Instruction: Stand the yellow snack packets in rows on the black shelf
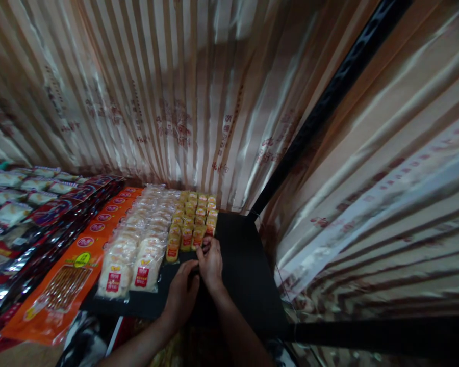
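My right hand (211, 261) is at the front of the rows of small yellow snack packets (187, 238), fingers bent and pressed against a packet near the right end. Its fingertips partly hide that packet. Just to the left and nearer to me is my left hand (182, 289), with its thumb apart from the fingers and nothing visible in it. Both hands are over the black shelf board (245, 265). Beside the yellow packets, clear bags of white rice crackers (147, 262) with red labels stand in two overlapping rows.
Orange snack bags (67, 285) overlap in a row further left, with dark red-and-black packets (57, 219) and white packets (13, 214) beyond. A black metal upright (313, 117) rises at the shelf's right corner. Pleated, printed plastic sheeting (199, 102) hangs behind.
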{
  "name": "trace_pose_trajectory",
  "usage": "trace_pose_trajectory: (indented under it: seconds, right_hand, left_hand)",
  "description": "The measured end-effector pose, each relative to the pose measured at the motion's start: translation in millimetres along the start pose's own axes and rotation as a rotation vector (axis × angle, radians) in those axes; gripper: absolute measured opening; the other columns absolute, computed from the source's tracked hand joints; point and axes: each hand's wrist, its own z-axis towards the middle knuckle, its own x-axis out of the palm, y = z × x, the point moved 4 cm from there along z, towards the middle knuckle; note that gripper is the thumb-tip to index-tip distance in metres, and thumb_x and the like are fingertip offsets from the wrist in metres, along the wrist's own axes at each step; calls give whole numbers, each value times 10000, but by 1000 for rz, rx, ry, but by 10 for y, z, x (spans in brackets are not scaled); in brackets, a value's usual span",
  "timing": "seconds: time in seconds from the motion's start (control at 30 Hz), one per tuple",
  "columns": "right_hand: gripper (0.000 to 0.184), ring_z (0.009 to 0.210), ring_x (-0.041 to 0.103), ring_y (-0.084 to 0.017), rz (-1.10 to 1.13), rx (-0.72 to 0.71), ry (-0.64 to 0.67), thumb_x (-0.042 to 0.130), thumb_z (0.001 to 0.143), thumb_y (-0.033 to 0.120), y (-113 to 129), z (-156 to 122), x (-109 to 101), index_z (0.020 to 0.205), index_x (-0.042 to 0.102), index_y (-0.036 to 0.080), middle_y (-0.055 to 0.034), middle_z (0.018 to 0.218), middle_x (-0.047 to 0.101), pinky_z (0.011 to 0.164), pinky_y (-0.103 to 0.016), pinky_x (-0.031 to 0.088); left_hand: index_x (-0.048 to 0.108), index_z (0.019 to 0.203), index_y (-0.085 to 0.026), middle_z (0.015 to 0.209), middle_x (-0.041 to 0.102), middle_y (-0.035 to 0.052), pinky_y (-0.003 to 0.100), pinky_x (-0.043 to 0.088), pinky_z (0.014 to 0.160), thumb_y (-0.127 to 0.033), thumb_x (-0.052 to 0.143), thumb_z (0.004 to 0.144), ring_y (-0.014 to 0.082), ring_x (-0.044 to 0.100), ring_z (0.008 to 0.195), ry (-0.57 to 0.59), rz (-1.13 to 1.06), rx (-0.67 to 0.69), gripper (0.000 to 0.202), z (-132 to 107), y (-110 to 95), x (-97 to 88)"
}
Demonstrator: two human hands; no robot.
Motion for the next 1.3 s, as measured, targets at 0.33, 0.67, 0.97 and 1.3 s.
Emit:
trace_pose_trajectory:
  seconds: [0.33, 0.67, 0.97, 1.3]
  right_hand:
    - [122, 552, 509, -110, -47, 18, 19, 477, 743, 214, 38, 28, -9, 863, 473, 196, 3, 786, 519, 562, -235, 413]
    - [133, 558, 515, -115, -23, 22, 19, 483, 748, 206, 8, 29, -1, 880, 465, 207, 8, 767, 521, 572, -235, 420]
    - [105, 549, 521, -116, -51, 17, 6, 482, 756, 200, 19, 26, -14, 857, 458, 218, 18, 750, 528, 556, -233, 413]
    - [96, 616, 550, -137, -51, 67, 51, 474, 757, 201, 28, 22, -6, 841, 434, 225, 15, 758, 537, 572, -241, 407]
  left_hand:
    - [630, 876, -196, 885, 584, 39, 312, 468, 816, -186, 468, 796, 163, 552, 863, -111, 411, 315, 181, 1294, -580, -482]
    - [659, 969, -201, 1177, 522, 91, 419, 381, 870, -190, 497, 774, 269, 386, 1108, 102, 950, 547, 253, 2198, -485, -135]
    - [645, 894, -140, 1119, 539, 125, 424, 378, 856, -190, 509, 755, 289, 386, 1100, 146, 993, 496, 200, 2349, -359, 15]
    - [649, 876, -139, 1067, 557, 132, 443, 360, 867, -195, 475, 769, 298, 363, 1118, 145, 932, 528, 211, 2430, -361, -50]
